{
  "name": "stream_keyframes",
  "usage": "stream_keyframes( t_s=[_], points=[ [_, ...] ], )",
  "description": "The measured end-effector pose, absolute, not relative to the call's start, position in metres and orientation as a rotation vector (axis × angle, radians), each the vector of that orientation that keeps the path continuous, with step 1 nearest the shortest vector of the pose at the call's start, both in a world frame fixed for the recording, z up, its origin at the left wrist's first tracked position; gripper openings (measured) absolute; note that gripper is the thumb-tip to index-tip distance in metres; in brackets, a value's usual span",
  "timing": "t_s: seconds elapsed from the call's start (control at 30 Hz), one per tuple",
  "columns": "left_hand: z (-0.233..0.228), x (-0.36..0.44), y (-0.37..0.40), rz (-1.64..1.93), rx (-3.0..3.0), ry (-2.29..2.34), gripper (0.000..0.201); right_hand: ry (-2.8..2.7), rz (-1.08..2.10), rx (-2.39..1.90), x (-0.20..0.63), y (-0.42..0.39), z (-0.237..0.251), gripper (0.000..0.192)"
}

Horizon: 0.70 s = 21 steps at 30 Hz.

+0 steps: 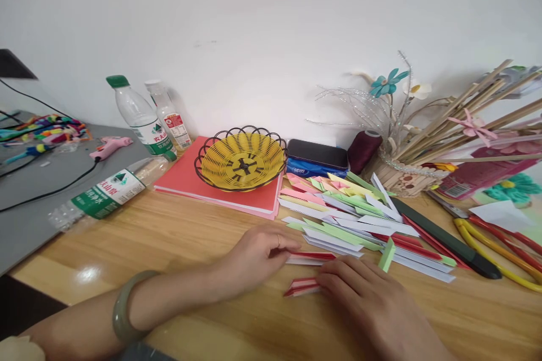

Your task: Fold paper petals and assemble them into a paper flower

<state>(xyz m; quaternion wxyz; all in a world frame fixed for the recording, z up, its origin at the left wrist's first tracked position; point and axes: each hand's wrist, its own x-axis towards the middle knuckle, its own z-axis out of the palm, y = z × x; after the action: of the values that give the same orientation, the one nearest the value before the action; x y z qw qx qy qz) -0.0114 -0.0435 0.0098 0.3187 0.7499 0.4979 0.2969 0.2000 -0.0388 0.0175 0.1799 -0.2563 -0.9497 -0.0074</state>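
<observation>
My left hand point(262, 251), with a ring on one finger and a bangle on the wrist, pinches the left end of a folded red-and-white paper strip point(312, 258) just above the table. My right hand point(372, 296) has curled fingers over a second red-and-white folded paper piece point(302, 286), whose left end sticks out. Its fingertips also come close to the right end of the first strip; whether they touch it is hidden. Behind both hands lies a pile of folded paper strips point(339, 217) in white, green, red, pink and yellow.
A yellow woven basket point(241, 161) rests on red paper sheets point(182, 180). To the left are a lying bottle point(104, 194), upright bottles point(141, 118) and a pink glue gun point(110, 148). At right lie a dark green cutter point(444, 237), scissors point(478, 237) and a stick-filled holder point(402, 175).
</observation>
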Motion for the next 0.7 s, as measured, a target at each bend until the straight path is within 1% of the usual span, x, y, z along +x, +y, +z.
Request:
stream_keyframes(
  t_s=[0.13, 0.3, 0.5, 0.7],
  points=[
    [0.0088, -0.0122, -0.0425, 0.809, 1.951, 1.311, 0.025, -2.696, -0.101, -0.720, 0.1989, -0.0395, 0.0162, 0.033],
    [0.0071, -0.0120, -0.0437, 0.785, 1.918, 1.306, 0.025, -2.645, -0.027, -0.664, 0.1996, -0.0412, 0.0138, 0.042],
    [0.0064, -0.0094, -0.0450, 0.756, 1.947, 1.232, 0.025, -2.644, 0.053, -0.623, 0.2036, -0.0440, 0.0175, 0.036],
    [0.0075, -0.0105, -0.0462, 0.664, 1.843, 1.173, 0.024, -2.638, 0.004, -0.607, 0.2063, -0.0436, 0.0190, 0.033]
  ],
)
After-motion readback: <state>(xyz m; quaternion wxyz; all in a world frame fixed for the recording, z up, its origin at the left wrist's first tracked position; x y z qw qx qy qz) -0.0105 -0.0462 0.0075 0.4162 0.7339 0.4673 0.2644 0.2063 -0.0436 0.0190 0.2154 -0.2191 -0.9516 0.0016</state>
